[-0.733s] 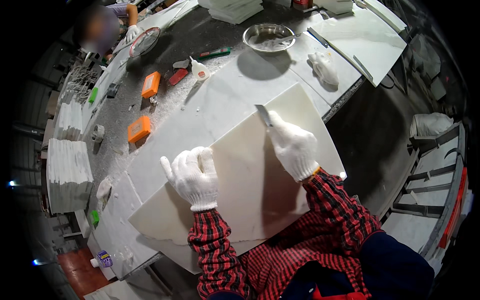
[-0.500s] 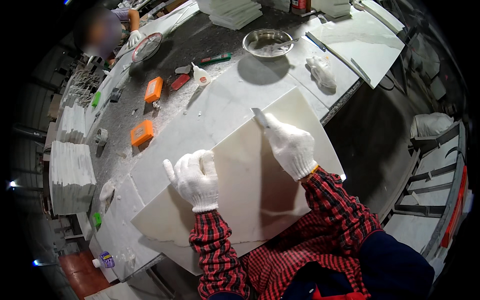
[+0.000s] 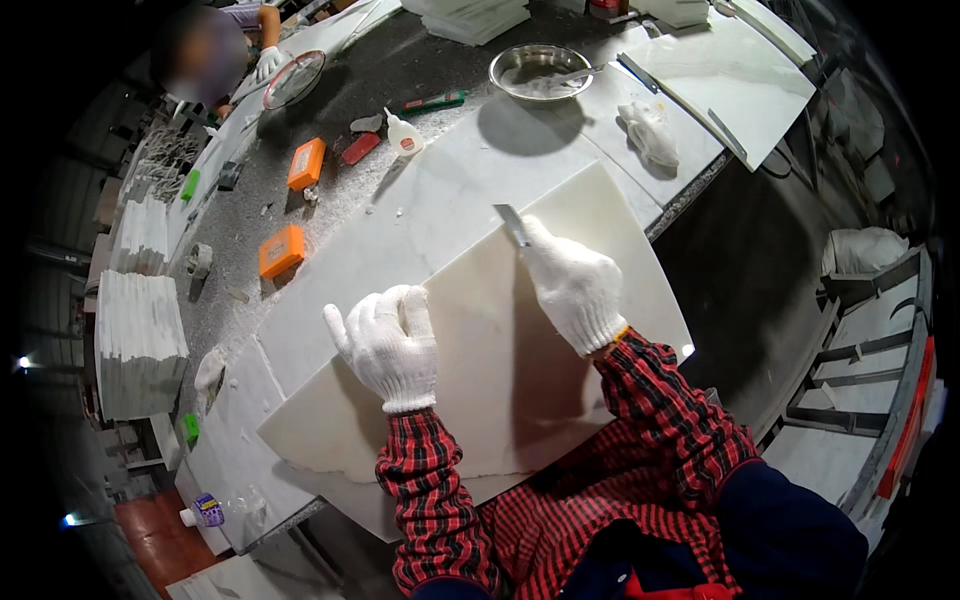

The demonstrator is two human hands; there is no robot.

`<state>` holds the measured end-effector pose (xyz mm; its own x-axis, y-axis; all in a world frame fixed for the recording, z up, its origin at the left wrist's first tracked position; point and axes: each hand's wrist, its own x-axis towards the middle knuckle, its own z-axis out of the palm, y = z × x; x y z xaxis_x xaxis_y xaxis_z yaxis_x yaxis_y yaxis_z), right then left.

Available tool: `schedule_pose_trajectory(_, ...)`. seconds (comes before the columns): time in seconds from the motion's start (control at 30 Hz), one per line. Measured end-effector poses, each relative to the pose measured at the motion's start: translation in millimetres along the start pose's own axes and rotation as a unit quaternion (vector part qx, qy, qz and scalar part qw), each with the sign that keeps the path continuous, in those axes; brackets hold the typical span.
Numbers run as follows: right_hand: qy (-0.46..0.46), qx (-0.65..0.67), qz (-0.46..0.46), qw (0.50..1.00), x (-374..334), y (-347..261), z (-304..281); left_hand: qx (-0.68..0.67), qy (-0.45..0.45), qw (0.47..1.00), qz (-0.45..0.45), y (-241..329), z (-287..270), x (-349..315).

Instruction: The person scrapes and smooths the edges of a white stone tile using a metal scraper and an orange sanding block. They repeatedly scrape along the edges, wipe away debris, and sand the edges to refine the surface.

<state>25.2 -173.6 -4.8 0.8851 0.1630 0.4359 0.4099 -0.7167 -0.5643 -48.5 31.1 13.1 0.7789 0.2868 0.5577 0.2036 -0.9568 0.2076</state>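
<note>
At left, a stack of white slabs point(image 3: 142, 345) stands apart from two orange boxes point(image 3: 282, 251). The gloved left hand point(image 3: 385, 345) lies on the far edge of the pale slab point(image 3: 470, 300), probably to steady it; its outermost finger stands apart, the others bend close together, but their tips are hidden, so I cannot tell whether they clamp the rim. The slab slants across the bench point(image 3: 365, 235), perhaps keeping that edge within reach of both hands. The right hand point(image 3: 572, 285), fingers closed around a flat metal blade point(image 3: 513, 226), points it at the same edge, seemingly held short for control.
</note>
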Motion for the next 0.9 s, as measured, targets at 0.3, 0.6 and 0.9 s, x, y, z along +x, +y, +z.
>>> schedule_pose_trajectory(0.3,-0.137,0.325,0.008,0.936,-38.1,-50.9,12.3,0.01,0.016,0.998,0.063,-7.3,-1.4,-2.1)
schedule_pose_trajectory(0.6,0.0,0.221,0.082,0.972,-27.4,1.6,-13.1,-0.006,-0.004,1.0,0.007,2.1,-3.1,-1.3)
schedule_pose_trajectory(0.9,0.05,0.018,0.023,0.998,-14.9,2.6,4.2,-0.008,0.004,1.0,0.004,2.0,0.1,-1.7)
